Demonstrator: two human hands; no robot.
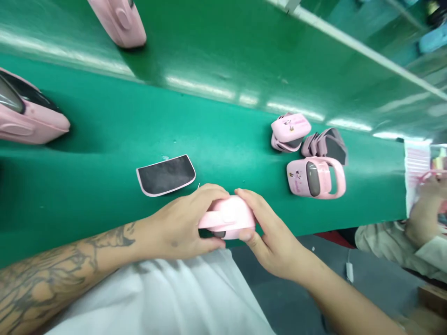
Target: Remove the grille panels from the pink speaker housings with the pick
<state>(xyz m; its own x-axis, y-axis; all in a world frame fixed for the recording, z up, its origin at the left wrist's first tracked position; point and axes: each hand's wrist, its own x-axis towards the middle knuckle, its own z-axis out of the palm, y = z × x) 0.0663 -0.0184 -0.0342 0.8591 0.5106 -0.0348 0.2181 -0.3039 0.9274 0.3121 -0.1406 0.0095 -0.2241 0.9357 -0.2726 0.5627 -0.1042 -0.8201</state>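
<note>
Both of my hands hold one pink plastic shell (228,218) at the near edge of the green table (104,139). My left hand (181,225) wraps its fingers over the shell's left side and top. My right hand (270,235) pinches its right end between thumb and fingers. A flat black pad with a pink rim (165,175) lies on the table just beyond my left hand.
To the right lie a pink shell with a dark window (316,177), another pink shell (290,131) and a stack of dark pads (326,144). Larger pink housings (28,116) (120,21) sit at left and top. Another person's hand (424,204) works at far right.
</note>
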